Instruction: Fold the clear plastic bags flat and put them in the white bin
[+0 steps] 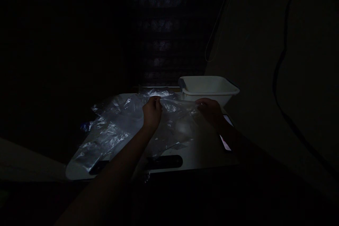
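Observation:
In the dim head view, a clear plastic bag [177, 127] hangs stretched between my two hands above a pale tabletop [209, 155]. My left hand [153, 110] pinches its upper edge near the middle. At the bag's upper right corner, my right hand [211, 110] is closed on the plastic. Something pale and rounded shows through the film near the right hand, too dark to make out. More crumpled clear plastic [113, 123] spreads over the table to the left, and where one piece ends and another starts cannot be told.
A white plastic tub [209, 93] with dark handles stands at the back right. By my right forearm lies a phone-like thing with a lit screen [225, 142]. A dark slot [168, 161] marks the table's front edge. A dark cable [277, 77] runs along the right wall.

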Action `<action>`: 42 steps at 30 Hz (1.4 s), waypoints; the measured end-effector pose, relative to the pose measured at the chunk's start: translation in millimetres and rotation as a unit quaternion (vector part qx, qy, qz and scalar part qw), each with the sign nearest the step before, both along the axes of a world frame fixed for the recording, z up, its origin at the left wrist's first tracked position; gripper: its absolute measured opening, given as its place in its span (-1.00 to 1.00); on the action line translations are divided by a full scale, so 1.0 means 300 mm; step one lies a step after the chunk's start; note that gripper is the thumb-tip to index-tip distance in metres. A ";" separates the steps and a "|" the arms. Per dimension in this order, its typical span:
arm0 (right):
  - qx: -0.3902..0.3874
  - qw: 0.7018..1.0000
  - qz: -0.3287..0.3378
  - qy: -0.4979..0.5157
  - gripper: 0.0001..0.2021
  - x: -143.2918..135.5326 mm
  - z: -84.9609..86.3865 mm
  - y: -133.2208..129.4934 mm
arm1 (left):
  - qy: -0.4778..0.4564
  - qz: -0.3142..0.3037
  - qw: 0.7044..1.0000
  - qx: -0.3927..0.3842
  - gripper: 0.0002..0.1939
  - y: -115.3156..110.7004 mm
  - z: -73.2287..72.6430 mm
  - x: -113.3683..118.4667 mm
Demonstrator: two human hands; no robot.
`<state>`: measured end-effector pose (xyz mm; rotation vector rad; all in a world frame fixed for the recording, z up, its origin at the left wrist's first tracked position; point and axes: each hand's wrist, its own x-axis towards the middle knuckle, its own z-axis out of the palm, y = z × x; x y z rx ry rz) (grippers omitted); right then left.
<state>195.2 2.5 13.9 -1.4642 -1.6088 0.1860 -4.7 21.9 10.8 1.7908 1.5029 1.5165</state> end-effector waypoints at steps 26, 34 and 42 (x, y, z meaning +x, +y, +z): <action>0.040 0.989 0.021 -0.142 -0.75 -0.084 0.012 -0.023 | 0.394 -0.122 0.898 0.155 -0.58 -0.109 0.026 0.101; 0.043 0.985 0.034 -0.165 -0.74 -0.085 -0.008 -0.013 | 0.474 -0.099 0.868 0.107 -0.78 -0.083 0.012 0.083; -0.027 0.977 -0.008 -0.209 -0.77 -0.091 0.028 0.023 | 0.514 -0.066 0.854 0.041 -0.78 -0.022 0.069 0.125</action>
